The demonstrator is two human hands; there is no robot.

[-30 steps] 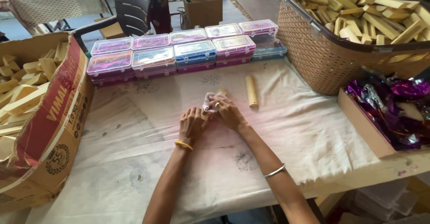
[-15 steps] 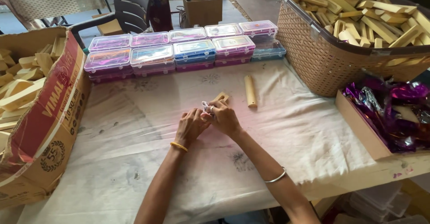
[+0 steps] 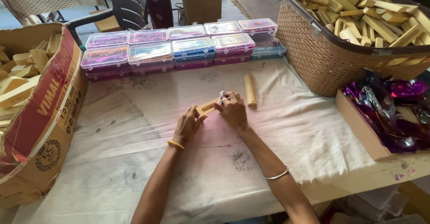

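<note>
A small slotted wooden piece (image 3: 207, 107) lies flat on the white cloth (image 3: 134, 130) between my hands. My left hand (image 3: 188, 125) holds its near end with thumb and fingers. My right hand (image 3: 232, 109) is closed around a small white rag (image 3: 222, 95) at the piece's far end. A second wooden stick (image 3: 250, 90) lies on the cloth just right of my right hand, untouched.
Stacked clear-lidded plastic boxes (image 3: 179, 49) line the table's back. A woven basket (image 3: 327, 58) full of wooden pieces stands at back right, a tray of purple foil (image 3: 394, 112) at right, a cardboard box (image 3: 40, 116) of wooden pieces at left. A dark chair (image 3: 127, 4) stands behind.
The wooden piece, earlier mostly hidden under both hands, now lies exposed. My left hand has slid to its near end and my right hand with the rag has moved up and right.
</note>
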